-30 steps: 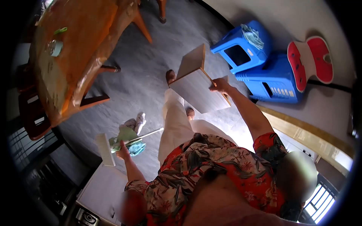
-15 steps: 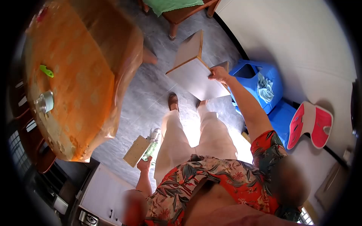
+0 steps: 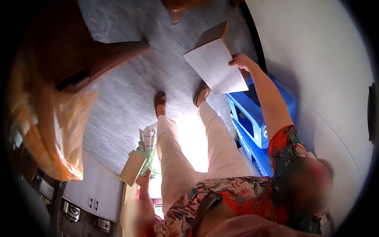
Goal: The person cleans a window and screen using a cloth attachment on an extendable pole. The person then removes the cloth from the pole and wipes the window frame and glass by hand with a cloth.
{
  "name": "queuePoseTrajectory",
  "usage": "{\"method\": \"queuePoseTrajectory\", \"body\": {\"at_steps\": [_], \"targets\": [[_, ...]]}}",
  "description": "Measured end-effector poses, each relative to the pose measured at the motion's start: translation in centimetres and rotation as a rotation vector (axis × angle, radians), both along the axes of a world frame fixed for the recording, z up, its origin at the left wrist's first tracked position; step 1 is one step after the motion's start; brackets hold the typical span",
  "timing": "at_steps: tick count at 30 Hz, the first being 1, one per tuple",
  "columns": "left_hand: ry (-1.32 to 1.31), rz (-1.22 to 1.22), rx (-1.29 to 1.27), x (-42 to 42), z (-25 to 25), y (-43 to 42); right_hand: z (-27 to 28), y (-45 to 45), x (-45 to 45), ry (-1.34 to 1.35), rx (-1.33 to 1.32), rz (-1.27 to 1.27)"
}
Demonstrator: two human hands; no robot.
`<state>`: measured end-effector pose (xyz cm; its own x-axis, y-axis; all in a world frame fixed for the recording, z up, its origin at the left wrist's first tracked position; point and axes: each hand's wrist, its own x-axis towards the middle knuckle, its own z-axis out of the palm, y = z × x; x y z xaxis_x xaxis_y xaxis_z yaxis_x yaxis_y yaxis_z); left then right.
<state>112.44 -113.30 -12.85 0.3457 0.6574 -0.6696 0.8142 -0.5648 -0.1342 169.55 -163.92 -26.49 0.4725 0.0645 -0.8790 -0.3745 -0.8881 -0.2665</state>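
You stand on the gray floor [image 3: 126,71], legs [image 3: 223,142] slightly apart. Step in hand, judged from posture: a standing carry, one item to each side.

Largest to smallest. Blue plastic stools [image 3: 258,122], one on the other, lie to your right. An orange plastic cover [image 3: 69,138] hangs at far left, well apart from both items.

White-faced wooden panel piece [image 3: 215,69]: out in front of you, to the right, partly over the stools in view; contact with them cannot be told. Its pale face turns up toward you. Long axis slants from far left to near right; a second panel angles away at the far end.

Pale slab [image 3: 133,168]: low, beside your left leg, broad face up. Long axis slants from far right to near left. A green-and-white bundle [image 3: 148,158] shows just beyond.

Right hand [image 3: 242,62]: fingers [image 3: 233,62] clamped on the panel piece's right edge. Left hand [image 3: 143,180]: against the slab's near side; finger closure hidden, cannot tell.

Next move, judged, calls for a firm edge grip and clearance from the stools.
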Motion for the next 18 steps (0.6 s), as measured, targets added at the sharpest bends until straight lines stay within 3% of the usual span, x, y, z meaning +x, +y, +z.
{"method": "queuePoseTrajectory", "body": {"at_steps": [1, 4, 9, 12, 13, 16, 18], "targets": [[-0.086, -0.094, 0.03, -0.2, 0.1, 0.0, -0.8, -0.7, 0.9, 0.062, 0.079, -0.08], [-0.029, 0.013, -0.037, 1.6, 1.4, -0.1, -1.7, -2.9, 3.9, 0.18, 0.104, -0.193], [0.003, 0.035, -0.03, 2.2, 2.2, 2.6, -0.1, -6.9, 6.0, 0.102, 0.048, -0.403], [0.131, 0.004, 0.002, 2.1, 2.3, 2.8, -3.7, -10.1, 4.9, -0.391, -0.205, -0.26], [0.158, 0.001, -0.002, 2.3, 2.1, 2.6, -5.2, -11.4, 5.3, -0.4, -0.262, -0.082], [0.218, -0.025, -0.001, 3.9, 1.9, 4.8, -5.2, -9.9, 5.2, -0.45, -0.446, -0.033], [0.177, -0.064, 0.029, 3.2, 1.8, 4.8, -4.3, -8.0, 6.6, -0.474, -0.371, 0.151]]}}
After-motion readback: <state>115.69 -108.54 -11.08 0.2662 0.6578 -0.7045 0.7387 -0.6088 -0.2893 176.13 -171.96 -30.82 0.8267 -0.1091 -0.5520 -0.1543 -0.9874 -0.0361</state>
